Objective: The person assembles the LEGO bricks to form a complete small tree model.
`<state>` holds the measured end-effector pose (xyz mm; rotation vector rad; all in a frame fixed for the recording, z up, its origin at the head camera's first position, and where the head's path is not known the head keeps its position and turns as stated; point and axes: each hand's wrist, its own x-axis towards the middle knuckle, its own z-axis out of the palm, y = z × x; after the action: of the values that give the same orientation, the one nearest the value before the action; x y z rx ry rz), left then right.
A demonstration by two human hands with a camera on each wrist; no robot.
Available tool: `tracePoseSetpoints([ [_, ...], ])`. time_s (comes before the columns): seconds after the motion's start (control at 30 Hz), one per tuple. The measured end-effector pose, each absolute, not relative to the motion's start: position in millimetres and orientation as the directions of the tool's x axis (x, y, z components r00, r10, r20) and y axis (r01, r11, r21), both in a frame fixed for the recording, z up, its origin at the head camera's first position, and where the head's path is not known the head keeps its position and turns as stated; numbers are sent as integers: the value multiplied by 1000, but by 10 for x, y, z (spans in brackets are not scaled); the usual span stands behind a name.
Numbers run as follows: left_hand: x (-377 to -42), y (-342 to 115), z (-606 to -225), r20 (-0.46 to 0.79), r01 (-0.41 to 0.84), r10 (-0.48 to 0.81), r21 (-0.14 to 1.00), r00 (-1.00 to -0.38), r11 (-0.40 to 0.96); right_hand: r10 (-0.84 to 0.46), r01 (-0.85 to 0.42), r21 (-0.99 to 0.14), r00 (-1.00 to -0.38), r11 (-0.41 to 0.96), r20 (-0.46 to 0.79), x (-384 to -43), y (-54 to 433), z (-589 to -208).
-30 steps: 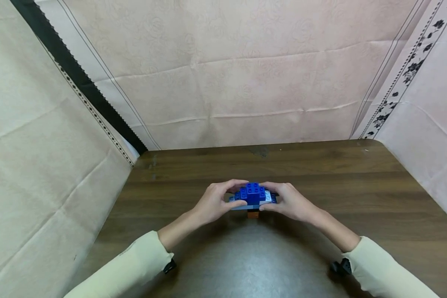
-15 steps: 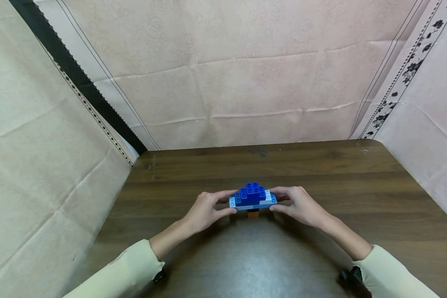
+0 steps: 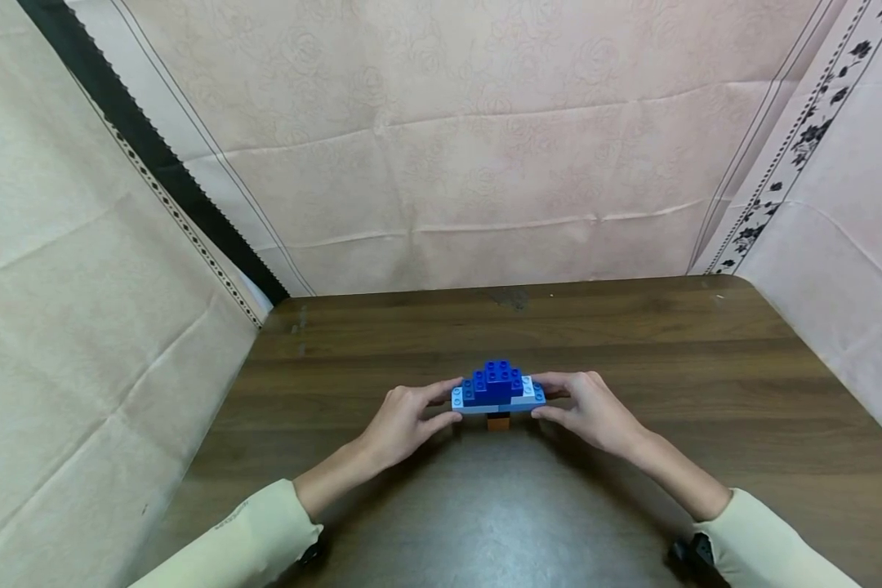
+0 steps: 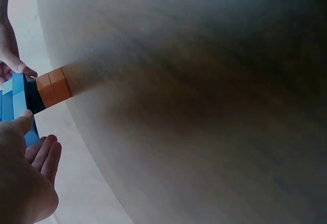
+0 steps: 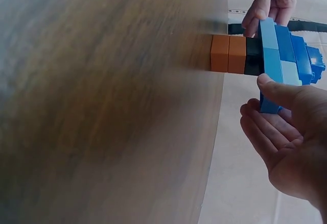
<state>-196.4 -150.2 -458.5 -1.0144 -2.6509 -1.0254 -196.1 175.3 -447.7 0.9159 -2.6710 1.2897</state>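
Observation:
A toy brick model (image 3: 498,390) stands upright in the middle of the table. Its narrow stem has orange bricks (image 5: 228,54) at the foot and a black brick (image 5: 253,56) above them. On top spreads a wide light-and-mid-blue layer (image 5: 271,55), with dark blue bricks stepped up to a peak. My left hand (image 3: 400,425) pinches the left end of the wide layer, thumb in front and fingers behind. At the opposite end, my right hand (image 3: 599,412) pinches it the same way. The fingers behind the model are partly hidden in the head view.
The brown wooden table (image 3: 382,343) reaches back to a pale cloth (image 3: 485,163). More cloth hangs at the left side (image 3: 103,327) and the right side. A black device (image 3: 694,555) sits at the right sleeve.
Both hands have slid outward from the model's middle to its two ends, uncovering the upper bricks. The model has stayed in place.

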Motion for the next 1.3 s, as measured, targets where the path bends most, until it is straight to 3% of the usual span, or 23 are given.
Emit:
tracePoseSetpoints([
  [0.27, -1981, -1507, -4550, 336, 641, 560, 543, -757, 542, -514, -532, -706, -813, 467, 273, -1966, 1750, -4453],
  [0.63, -2058, -1501, -4468, 252, 587, 549, 535, -797, 607, -520, -545, -651, -814, 529, 259, -2011, 1707, -4410],
  [1.3, -2371, -1404, -4429, 208, 486, 454, 564, -866, 668, -405, -506, -625, -860, 594, 312, -2251, 1634, -4482],
])
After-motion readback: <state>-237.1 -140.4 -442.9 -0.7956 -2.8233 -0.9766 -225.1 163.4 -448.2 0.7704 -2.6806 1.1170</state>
